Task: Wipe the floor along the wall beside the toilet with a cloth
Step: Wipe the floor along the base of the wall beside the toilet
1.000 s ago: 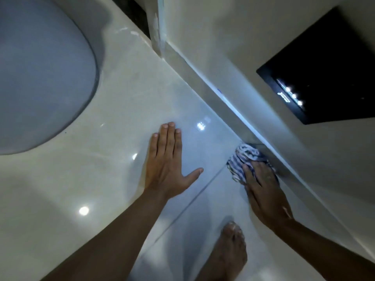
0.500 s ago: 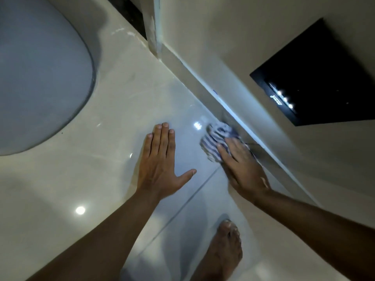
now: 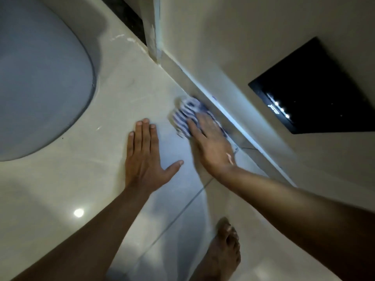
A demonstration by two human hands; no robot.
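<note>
A blue-and-white striped cloth (image 3: 185, 114) lies bunched on the glossy cream floor tiles (image 3: 113, 110), right against the base of the wall (image 3: 229, 63). My right hand (image 3: 211, 142) presses flat on the cloth's near part, fingers pointing along the wall. Just left of it, my left hand (image 3: 145, 159) rests palm-down on the floor with fingers spread, holding nothing. The white toilet (image 3: 38, 84) fills the upper left.
A black panel with small lights (image 3: 316, 88) is set into the wall at the right. A door-frame post (image 3: 154, 27) meets the wall at the top centre. My bare foot (image 3: 221, 254) stands on the floor at the bottom.
My right hand has slid the cloth along the wall base, away from me toward the door-frame post. The left hand has stayed planted on the floor.
</note>
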